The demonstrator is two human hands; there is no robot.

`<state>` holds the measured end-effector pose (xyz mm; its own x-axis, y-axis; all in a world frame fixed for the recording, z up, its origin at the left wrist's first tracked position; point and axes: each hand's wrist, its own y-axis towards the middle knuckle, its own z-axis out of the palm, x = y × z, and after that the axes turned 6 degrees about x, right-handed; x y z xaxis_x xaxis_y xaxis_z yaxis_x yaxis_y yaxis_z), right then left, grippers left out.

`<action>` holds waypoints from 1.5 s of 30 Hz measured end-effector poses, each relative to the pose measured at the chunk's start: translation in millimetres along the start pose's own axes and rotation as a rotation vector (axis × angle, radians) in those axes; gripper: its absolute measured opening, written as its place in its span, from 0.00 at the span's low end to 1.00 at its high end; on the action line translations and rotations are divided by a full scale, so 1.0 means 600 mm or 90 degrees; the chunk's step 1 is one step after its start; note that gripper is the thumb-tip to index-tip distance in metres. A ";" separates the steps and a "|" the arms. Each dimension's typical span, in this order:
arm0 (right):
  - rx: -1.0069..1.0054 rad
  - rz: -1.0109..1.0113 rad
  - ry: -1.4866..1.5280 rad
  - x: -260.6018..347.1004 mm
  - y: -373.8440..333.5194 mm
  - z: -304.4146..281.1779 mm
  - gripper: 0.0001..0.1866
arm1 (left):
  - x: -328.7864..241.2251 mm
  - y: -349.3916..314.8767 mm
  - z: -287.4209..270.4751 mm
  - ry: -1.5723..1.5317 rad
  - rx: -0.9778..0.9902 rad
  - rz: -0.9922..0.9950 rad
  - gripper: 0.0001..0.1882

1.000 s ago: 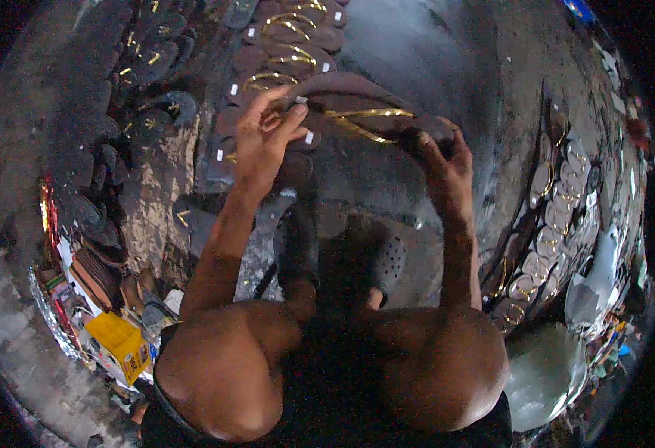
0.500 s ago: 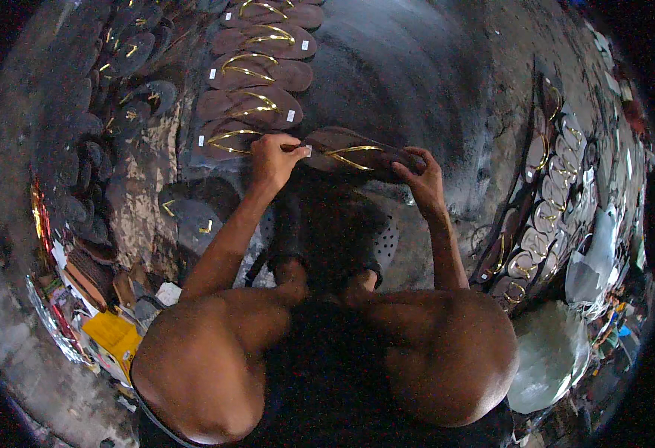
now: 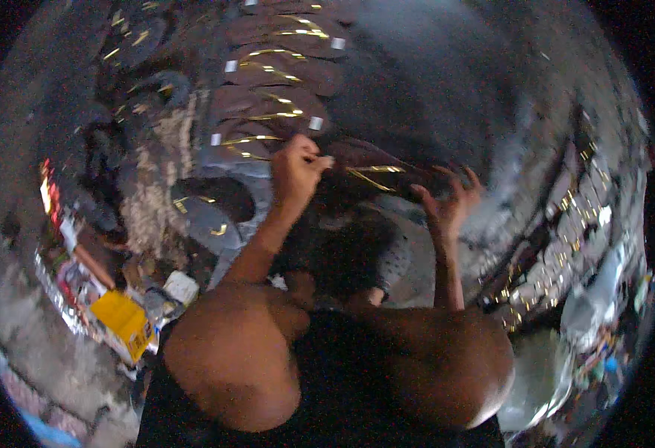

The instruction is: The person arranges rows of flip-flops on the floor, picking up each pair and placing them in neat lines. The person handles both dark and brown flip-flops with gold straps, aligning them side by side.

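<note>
A strip of mottled ground (image 3: 156,179) runs along the left, and beside it the dark surface (image 3: 424,82) begins. Its left part is taken up by a row of sandals (image 3: 286,71); from the middle across to its right edge it lies bare, so the widest open room is beyond the hands and to the right.

The brown sandal (image 3: 368,155) is between the two hands, just in front of the row's near end, its gold straps catching the light and its right end dark and smeared by blur. At its left end, the left hand (image 3: 297,172) has thumb and finger pinched close on a small pale piece (image 3: 326,161); I can't tell what it is. At its right end, the right hand (image 3: 451,205) has its fingers spread wide around the sole, and I can't tell whether they grip it.

On the far left lie more dark sandals (image 3: 141,41), with a yellow box (image 3: 122,321) nearer the person. A grey pair (image 3: 212,216) sits close by the left forearm. The knees and a perforated shoe (image 3: 395,261) crowd the near side. To the right is a blurred cluster of paler sandals (image 3: 548,250), then a pale plastic bag (image 3: 533,373) beside the right knee.
</note>
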<state>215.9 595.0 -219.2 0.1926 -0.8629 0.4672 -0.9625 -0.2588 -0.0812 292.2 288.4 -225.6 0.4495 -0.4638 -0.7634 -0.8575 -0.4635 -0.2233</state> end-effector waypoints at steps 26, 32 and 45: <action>-0.036 0.080 0.349 -0.032 0.088 -0.061 0.25 | 0.112 0.159 -0.486 0.441 -0.147 0.106 0.46; -0.008 0.092 0.443 0.027 0.050 -0.029 0.24 | 0.160 0.110 -0.520 0.392 -0.347 0.249 0.38; 0.111 -0.570 0.295 0.405 0.081 -0.180 0.25 | -0.246 -0.090 -0.344 0.227 0.064 0.456 0.24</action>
<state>195.5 419.6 -14.2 0.6987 -0.0781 0.7111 -0.4531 -0.8176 0.3554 323.6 226.1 24.0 -0.1793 -0.8436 -0.5061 -0.9786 0.1000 0.1800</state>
